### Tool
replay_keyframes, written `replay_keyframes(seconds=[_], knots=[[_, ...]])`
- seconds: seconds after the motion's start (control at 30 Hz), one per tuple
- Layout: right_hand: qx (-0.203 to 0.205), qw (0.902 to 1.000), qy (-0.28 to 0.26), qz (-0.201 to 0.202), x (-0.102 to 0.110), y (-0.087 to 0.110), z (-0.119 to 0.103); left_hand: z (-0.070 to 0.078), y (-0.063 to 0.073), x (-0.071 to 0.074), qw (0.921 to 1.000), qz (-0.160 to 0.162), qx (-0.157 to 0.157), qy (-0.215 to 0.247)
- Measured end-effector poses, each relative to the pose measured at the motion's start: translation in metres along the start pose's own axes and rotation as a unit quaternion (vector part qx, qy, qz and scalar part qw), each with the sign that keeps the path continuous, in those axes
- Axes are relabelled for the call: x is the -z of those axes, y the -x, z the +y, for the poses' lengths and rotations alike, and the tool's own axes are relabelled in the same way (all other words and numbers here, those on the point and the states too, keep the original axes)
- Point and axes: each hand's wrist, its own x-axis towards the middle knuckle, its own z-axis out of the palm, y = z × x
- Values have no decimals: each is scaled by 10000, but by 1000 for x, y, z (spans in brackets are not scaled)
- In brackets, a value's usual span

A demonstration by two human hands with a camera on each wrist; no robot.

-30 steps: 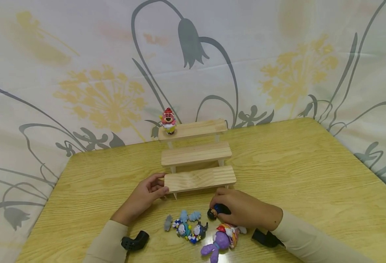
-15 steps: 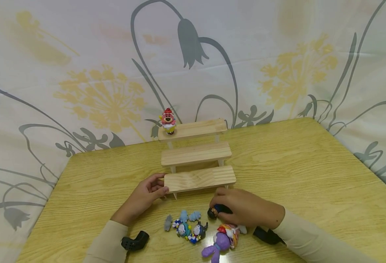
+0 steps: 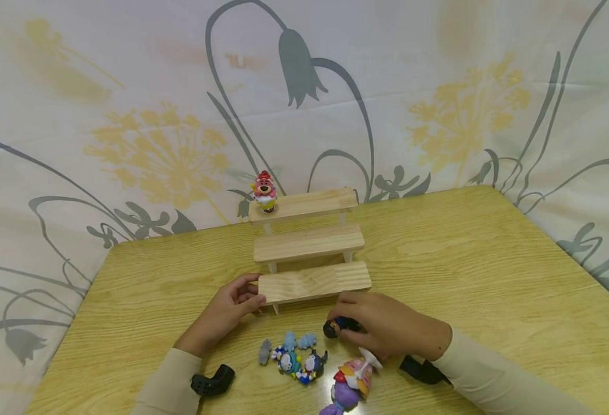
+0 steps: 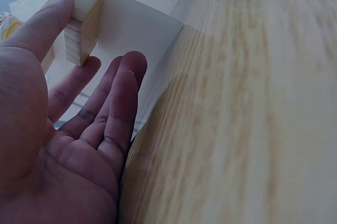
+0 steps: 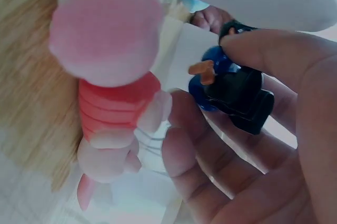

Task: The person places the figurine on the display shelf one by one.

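Observation:
At the left end of the lowest board (image 3: 315,282) of a three-tier wooden display stand, my left hand (image 3: 224,308) grips the edge. In the left wrist view the thumb lies on the board's end (image 4: 81,40) and a finger is beneath it, the other fingers extended. My right hand (image 3: 390,325) pinches a small dark-haired figurine (image 5: 237,90) in blue and black between thumb and fingers, just in front of the stand. Beside it in the right wrist view is a pink toy figure (image 5: 118,98) with a red striped body.
A pink bear figurine (image 3: 266,193) stands at the left of the top board (image 3: 315,203). Several small blue and grey figures (image 3: 290,341) lie on the table before the stand. A purple toy (image 3: 345,397) lies near the front, against a pink-and-orange figure (image 3: 355,373).
My right hand has shifted slightly toward the stand with the dark-haired figurine. The pink-and-orange figure and purple toy have turned and slid toward the front. The left hand stays put.

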Motion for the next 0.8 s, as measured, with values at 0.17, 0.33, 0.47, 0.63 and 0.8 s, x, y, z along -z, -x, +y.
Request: replay_keyframes(seconds=[0.17, 0.33, 0.47, 0.63, 0.8], knots=[[77, 9996, 68, 251, 3, -2, -1, 0, 1, 1, 10000, 4, 11, 0], [229, 9977, 228, 598, 6, -4, -2, 1, 1, 1, 10000, 18, 16, -13], [320, 9956, 293, 834, 7, -4, -2, 2, 1, 1, 10000, 31, 11, -12], [338, 9933, 248, 1081, 8, -3, -3, 1, 0, 0, 10000, 23, -39, -19], [378, 9883, 218, 1462, 7, -3, -2, 0, 0, -1, 10000, 20, -67, -40]])
